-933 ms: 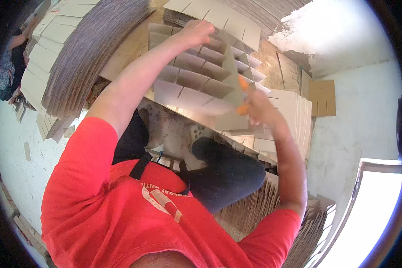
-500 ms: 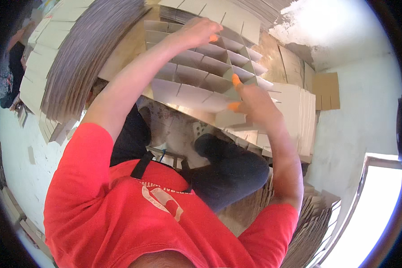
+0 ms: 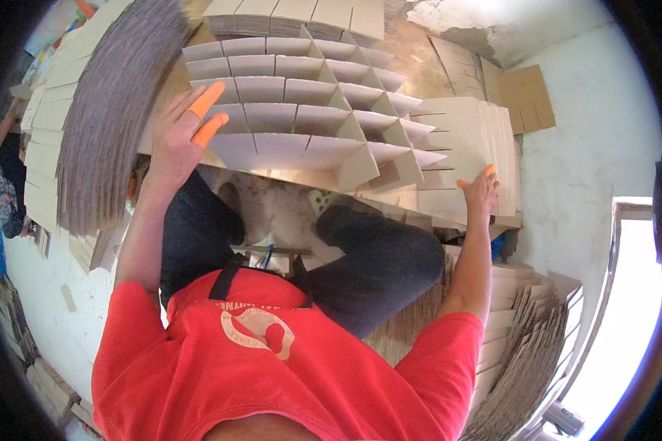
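A partly assembled cardboard divider grid [image 3: 268, 117] stands on the work surface in front of me. Several slotted strips run left to right, and two cross strips [image 3: 386, 121] are slotted through them near the right end. Orange covers sit on fingertips of both hands. My left hand [image 3: 175, 140] is beside the grid's left end, fingers stretched out and holding nothing; whether the tips touch a strip is unclear. My right hand [image 3: 482, 192] lies with spread fingers on the near part of a stack of slotted cardboard strips [image 3: 456, 132], right of the grid.
A tall curved stack of cardboard strips [image 3: 118, 110] fills the left side. Another slotted stack [image 3: 294, 16] lies beyond the grid. A brown cardboard piece [image 3: 528, 99] leans by the right wall. More cardboard [image 3: 522, 353] is piled at lower right, near a bright opening [image 3: 610, 316].
Both hands have left the grid. My left hand moved left and nearer to me; my right hand moved right to the strip stack. The grid sits farther left in view.
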Motion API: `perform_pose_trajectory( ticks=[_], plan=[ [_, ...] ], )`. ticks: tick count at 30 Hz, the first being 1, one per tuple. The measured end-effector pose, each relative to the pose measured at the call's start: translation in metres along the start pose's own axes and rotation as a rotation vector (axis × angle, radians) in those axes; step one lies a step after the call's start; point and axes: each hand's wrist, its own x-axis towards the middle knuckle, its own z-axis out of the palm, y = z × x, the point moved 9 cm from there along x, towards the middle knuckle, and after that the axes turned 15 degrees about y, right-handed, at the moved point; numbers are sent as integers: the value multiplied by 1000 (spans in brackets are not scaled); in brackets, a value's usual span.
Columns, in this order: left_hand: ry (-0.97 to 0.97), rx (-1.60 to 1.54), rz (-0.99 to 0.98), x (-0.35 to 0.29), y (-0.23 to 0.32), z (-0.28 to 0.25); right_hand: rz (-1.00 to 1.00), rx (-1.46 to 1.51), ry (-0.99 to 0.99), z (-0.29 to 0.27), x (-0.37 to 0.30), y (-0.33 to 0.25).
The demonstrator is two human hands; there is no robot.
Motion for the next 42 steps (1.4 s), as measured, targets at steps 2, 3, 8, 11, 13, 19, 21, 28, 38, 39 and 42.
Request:
perform_pose_trajectory(
  ticks=[2, 3, 8, 11, 13, 19, 21, 28, 38, 39, 42],
  plan=[
    [20, -3, 6, -6, 0, -3, 13, 27, -66, 7, -2, 8],
    [24, -10, 1, -9, -3, -3, 2, 41, -53, 11, 1, 12],
    [16, -27, -50, -14, -10, 3, -3, 125, 19, 24, 13, 30],
    [37, -48, -56, -15, -5, 3, -23, 312, 221, 12, 17, 48],
    [43, -66, -40, -19, -5, 3, 62, 316, 186, 13, 23, 59],
    [70, -81, -14, -20, -2, -6, 235, 441, 71, -3, 39, 81],
    [64, -91, -39, -20, -4, -7, 261, 559, 197, -21, 39, 87],
    [56, -157, -112, -27, -11, -13, 216, 829, 584, -165, 54, 57],
    [-4, -225, 21, -33, 23, 9, -171, 1284, 240, -323, 11, -116],
    [-22, -233, 29, -33, 27, 11, -229, 1271, 224, -323, 8, -131],
    [-93, -260, 40, -37, 32, 21, -284, 1324, 37, -325, -9, -171]
  ],
)
